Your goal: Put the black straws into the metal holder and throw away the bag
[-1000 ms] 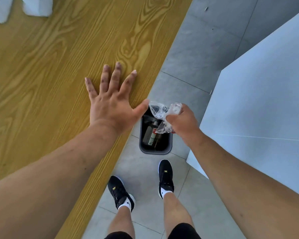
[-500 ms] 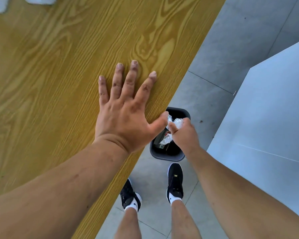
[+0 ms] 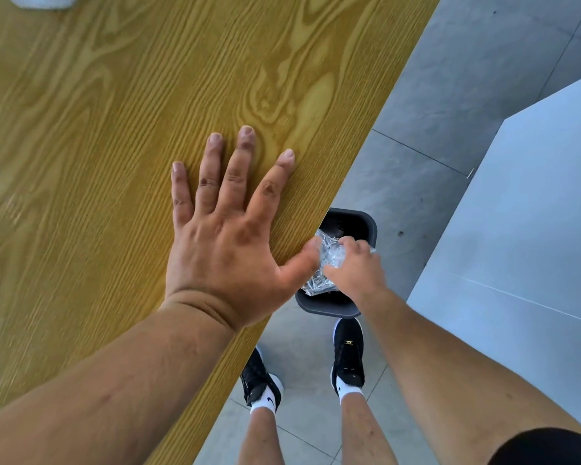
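A crumpled clear plastic bag (image 3: 327,260) sits in the mouth of a dark grey waste bin (image 3: 366,226) on the floor beside the table. My right hand (image 3: 356,270) is down over the bin, its fingers curled on the bag. My left hand (image 3: 228,226) lies flat on the yellow wooden table (image 3: 114,129) near its edge, fingers spread and straight. Neither the black straws nor the metal holder are in view.
A white object (image 3: 41,0) shows at the table's far left corner. A pale grey panel (image 3: 534,229) stands to the right of the bin. My two feet in black shoes (image 3: 348,357) stand on grey floor tiles just behind the bin.
My right hand has gone lower with the bag, from above the bin into its opening. My left hand has stayed flat on the table while the view shifted.
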A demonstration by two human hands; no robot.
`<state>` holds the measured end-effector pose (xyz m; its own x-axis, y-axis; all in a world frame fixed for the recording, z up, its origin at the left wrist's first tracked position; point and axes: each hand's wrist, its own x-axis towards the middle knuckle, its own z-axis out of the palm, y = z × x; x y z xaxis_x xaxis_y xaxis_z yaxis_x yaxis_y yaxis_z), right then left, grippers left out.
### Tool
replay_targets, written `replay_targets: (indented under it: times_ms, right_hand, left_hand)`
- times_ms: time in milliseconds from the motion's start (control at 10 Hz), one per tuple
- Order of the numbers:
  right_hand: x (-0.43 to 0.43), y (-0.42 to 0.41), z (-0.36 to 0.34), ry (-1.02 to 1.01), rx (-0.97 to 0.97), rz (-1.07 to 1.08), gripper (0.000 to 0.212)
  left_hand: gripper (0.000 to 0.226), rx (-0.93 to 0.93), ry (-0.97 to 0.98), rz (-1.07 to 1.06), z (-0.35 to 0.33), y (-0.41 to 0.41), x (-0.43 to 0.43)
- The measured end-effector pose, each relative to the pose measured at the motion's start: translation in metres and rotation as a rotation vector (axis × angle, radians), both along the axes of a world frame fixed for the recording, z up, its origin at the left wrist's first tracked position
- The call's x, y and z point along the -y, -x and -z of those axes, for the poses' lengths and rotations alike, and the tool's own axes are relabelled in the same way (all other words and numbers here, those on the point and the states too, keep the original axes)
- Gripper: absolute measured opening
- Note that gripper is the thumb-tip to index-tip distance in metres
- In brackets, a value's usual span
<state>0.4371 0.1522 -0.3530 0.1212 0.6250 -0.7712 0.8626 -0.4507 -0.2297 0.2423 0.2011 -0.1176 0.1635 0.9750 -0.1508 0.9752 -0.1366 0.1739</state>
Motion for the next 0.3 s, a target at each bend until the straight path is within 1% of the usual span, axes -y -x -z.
replay_targets:
  times_ms: [100, 300]
  right_hand:
    - [0.003, 0.001, 0.008, 0.018, 0.091, -0.118, 0.083]
    - [0.006, 0.002, 0.021, 0.054, 0.183, -0.24, 0.096]
  left_hand:
    - [0.096, 0.005, 0.002, 0.005, -0.001, 0.0, 0.0]
    - [0.096, 0.01, -0.008, -0.005, -0.001, 0.0, -0.001]
